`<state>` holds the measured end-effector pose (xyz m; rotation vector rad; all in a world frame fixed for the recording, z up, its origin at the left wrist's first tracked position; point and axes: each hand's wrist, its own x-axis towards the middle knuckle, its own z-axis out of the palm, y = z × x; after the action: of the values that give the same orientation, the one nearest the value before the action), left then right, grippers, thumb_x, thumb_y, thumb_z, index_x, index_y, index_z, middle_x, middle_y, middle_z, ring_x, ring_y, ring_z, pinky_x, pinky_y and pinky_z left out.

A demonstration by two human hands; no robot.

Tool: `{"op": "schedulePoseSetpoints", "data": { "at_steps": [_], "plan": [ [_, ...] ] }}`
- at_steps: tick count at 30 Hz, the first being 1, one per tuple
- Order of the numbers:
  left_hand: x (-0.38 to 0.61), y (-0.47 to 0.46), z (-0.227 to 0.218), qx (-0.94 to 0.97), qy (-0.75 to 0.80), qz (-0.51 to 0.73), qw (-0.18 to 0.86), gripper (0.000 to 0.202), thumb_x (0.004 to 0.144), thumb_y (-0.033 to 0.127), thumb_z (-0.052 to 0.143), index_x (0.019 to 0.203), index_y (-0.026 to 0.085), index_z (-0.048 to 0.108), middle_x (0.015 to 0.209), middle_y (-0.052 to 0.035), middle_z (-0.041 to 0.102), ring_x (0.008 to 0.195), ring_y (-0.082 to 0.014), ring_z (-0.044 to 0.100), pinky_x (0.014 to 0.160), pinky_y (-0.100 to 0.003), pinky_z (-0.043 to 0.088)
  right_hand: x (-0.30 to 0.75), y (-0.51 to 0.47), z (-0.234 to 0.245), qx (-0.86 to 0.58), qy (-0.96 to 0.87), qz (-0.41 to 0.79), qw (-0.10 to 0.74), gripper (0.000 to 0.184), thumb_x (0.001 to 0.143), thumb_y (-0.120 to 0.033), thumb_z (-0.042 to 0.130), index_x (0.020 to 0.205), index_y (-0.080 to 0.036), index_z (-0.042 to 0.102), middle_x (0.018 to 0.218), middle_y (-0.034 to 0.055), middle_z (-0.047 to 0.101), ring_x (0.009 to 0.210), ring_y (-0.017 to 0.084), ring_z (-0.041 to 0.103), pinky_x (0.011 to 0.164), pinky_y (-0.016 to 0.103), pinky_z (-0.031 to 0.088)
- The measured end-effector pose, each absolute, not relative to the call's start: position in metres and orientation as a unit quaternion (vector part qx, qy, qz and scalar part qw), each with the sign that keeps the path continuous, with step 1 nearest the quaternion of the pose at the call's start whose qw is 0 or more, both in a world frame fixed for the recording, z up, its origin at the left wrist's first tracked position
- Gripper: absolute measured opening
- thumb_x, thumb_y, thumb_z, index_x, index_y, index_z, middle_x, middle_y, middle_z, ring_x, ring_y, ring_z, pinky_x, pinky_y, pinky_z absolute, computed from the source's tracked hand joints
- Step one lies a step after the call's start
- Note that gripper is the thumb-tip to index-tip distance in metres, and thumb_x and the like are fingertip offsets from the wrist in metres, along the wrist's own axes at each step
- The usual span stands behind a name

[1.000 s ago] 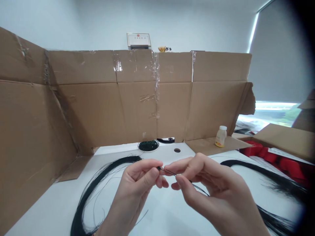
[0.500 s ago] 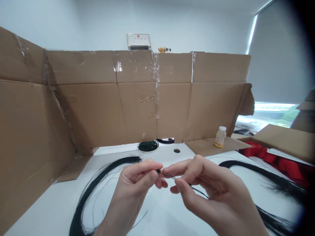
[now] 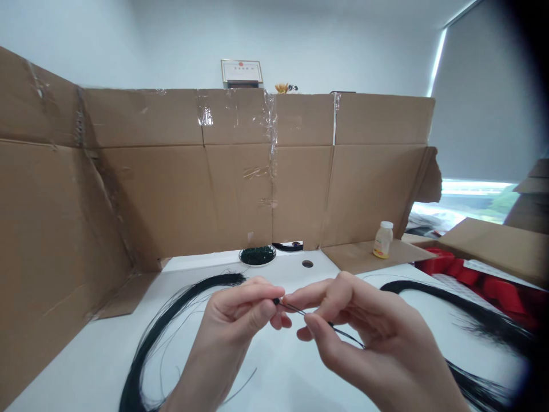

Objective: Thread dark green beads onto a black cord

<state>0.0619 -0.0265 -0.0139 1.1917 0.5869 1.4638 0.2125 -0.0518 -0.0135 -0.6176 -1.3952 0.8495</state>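
The left hand (image 3: 234, 323) and right hand (image 3: 364, 332) both pinch a thin black strand (image 3: 343, 333) between their fingertips (light, limp, likely slippery), so it is best held near its end. A loose bundle of strands (image 3: 150, 340) curves just beside them.

1. The left hand (image 3: 234, 326) and right hand (image 3: 377, 332) are raised over the worktop (image 3: 81, 357), fingertips close together, each pinching the same thin dark strand (image 3: 302, 312).
2. A long, curved black fibre bundle (image 3: 169, 320) lies under the left hand, and another (image 3: 463, 312) lies by the right.
3. Beyond them sit a small dish (image 3: 257, 256) of dark green bits and a round hole (image 3: 307, 264) in the worktop.
4. A cardboard wall (image 3: 171, 189) rises behind and to the left, with a white-capped bottle (image 3: 383, 240) on a cardboard flap (image 3: 364, 254).
5. Red items (image 3: 467, 276) fill an open box (image 3: 493, 246) at right.
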Motion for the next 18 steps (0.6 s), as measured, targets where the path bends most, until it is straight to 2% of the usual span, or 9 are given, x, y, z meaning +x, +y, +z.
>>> {"op": "schedulePoseSetpoints", "data": {
  "at_steps": [5,9,11,15,18],
  "plan": [
    [0.059,-0.025,-0.017,0.513,0.253,0.613,0.545,0.016,0.071,0.036,0.085,0.078,0.022,0.079,0.072,-0.0031,0.056,0.064,-0.0052,0.054,0.066,-0.016,0.05,0.21,-0.052,-0.012,-0.265,-0.603,0.374,0.653,0.016,0.082,-0.014,0.063,0.069,-0.009,0.053,0.096,0.0056,0.068,0.083,0.011,0.069,0.075,0.02,0.061],
    [0.051,-0.019,-0.019,0.602,0.252,0.571,0.498,0.006,0.08,0.036,0.078,0.085,0.033,0.08,0.078,-0.0033,0.06,0.068,-0.0046,0.057,0.069,-0.014,0.051,0.209,-0.053,-0.011,-0.267,-0.621,0.35,0.649,0.019,0.085,-0.015,0.063,0.07,-0.01,0.052,0.096,0.0042,0.069,0.08,0.006,0.067,0.075,0.01,0.056],
    [0.049,-0.017,-0.019,0.629,0.257,0.559,0.474,0.008,0.084,0.035,0.075,0.09,0.035,0.08,0.079,-0.004,0.06,0.072,-0.0058,0.058,0.071,-0.015,0.051,0.21,-0.053,-0.01,-0.271,-0.632,0.346,0.639,0.02,0.087,-0.016,0.062,0.071,-0.009,0.051,0.096,0.0044,0.069,0.082,0.005,0.067,0.077,0.008,0.053],
    [0.048,-0.015,-0.02,0.611,0.264,0.575,0.476,0.009,0.081,0.035,0.077,0.088,0.03,0.081,0.077,-0.0043,0.056,0.07,-0.0056,0.055,0.07,-0.015,0.051,0.212,-0.052,-0.011,-0.284,-0.628,0.35,0.634,0.021,0.085,-0.018,0.062,0.069,-0.01,0.051,0.094,0.0031,0.068,0.083,0.005,0.066,0.077,0.009,0.053],
    [0.047,-0.015,-0.022,0.642,0.243,0.556,0.469,0.01,0.085,0.03,0.073,0.093,0.032,0.08,0.081,-0.0047,0.058,0.073,-0.0056,0.057,0.071,-0.015,0.051,0.213,-0.05,-0.013,-0.3,-0.622,0.361,0.627,0.024,0.081,-0.025,0.066,0.068,-0.011,0.052,0.091,0.0038,0.067,0.082,0.007,0.066,0.076,0.012,0.054]
  ]
}}
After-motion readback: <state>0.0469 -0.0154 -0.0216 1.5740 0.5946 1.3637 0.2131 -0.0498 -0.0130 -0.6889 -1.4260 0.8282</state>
